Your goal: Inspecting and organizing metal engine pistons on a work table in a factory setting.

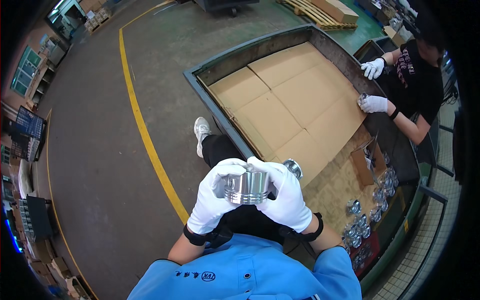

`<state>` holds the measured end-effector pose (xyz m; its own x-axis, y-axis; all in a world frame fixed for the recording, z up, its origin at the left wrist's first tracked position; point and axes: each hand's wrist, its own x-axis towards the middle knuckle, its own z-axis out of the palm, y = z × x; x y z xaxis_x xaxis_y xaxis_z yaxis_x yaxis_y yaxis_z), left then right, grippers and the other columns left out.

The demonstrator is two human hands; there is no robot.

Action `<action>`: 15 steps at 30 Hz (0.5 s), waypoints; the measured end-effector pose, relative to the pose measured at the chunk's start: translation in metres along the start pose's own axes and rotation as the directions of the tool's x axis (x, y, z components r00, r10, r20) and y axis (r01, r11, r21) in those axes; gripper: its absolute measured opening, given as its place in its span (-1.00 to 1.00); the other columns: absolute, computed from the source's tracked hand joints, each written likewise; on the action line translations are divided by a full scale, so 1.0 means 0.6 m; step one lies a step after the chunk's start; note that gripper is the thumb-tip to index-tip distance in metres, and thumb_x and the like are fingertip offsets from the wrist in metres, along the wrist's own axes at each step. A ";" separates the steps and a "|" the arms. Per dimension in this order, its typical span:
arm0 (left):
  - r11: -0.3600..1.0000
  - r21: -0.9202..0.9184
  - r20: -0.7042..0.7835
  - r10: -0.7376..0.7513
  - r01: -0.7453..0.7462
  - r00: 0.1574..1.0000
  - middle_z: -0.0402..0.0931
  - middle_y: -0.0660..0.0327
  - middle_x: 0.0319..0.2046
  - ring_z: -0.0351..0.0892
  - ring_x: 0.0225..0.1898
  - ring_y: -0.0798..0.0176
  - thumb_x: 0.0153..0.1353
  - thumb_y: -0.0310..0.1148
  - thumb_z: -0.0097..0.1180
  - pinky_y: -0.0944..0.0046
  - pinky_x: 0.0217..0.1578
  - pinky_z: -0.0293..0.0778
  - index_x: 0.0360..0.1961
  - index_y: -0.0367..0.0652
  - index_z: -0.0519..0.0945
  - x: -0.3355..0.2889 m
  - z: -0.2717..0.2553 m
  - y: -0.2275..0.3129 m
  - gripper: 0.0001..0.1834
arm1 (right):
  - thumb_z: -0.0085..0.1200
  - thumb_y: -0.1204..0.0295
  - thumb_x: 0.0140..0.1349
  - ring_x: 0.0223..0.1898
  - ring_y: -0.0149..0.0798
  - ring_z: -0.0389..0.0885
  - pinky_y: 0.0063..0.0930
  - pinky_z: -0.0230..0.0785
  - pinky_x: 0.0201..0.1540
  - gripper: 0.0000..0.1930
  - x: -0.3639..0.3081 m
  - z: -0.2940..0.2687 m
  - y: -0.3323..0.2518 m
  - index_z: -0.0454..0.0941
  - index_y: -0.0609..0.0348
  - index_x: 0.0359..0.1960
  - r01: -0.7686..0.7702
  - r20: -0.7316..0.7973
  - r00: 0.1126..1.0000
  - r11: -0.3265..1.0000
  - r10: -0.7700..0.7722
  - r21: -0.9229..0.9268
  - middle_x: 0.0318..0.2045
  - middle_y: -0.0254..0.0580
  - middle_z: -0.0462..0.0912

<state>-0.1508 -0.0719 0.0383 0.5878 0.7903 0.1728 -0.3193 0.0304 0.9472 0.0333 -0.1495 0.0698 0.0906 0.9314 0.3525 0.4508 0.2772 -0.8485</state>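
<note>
Left hand: white glove, dark wristband; fingers and thumb curled partway closed around the left side of a metal piston. Right hand: likewise gloved and banded, fingers bent, gripping the same piece from the right. The piston sits between the two hands, in front of the blue shirt, its ring grooves at the lower end and its bare wall showing between the gloves.

Just beyond the right hand's knuckles is a second metal piece, round and shiny; whether that hand touches it cannot be told.

Ahead of both hands, extending to the right, stands a grey-rimmed bin with a flattened cardboard sheet over part of its floor. Well to the right of the right hand, loose metal parts lie grouped beside a small open carton.

Farther ahead and right, across the bin, a co-worker's gloved hand holds a small metal part; the co-worker's other hand is near the bin's edge. Farthest ahead lies a wooden pallet.
</note>
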 end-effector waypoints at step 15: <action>0.913 0.355 0.007 0.211 -0.200 0.977 0.40 0.05 0.10 0.49 0.24 -0.04 -0.14 -0.73 0.29 0.08 0.21 0.43 0.01 -0.15 0.57 0.001 0.022 0.025 -0.41 | 0.37 0.53 -0.02 -0.10 -0.11 0.70 -0.29 0.54 -0.04 -0.19 0.005 0.002 -0.021 0.35 0.26 0.37 -0.122 -0.056 0.992 0.985 0.116 -0.118 0.03 -0.04 0.67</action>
<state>-0.1454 -0.0790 0.0560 0.5120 0.7749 0.3707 -0.1454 -0.3471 0.9265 0.0270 -0.1498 0.0813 0.1915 0.9428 0.2728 0.5383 0.1316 -0.8324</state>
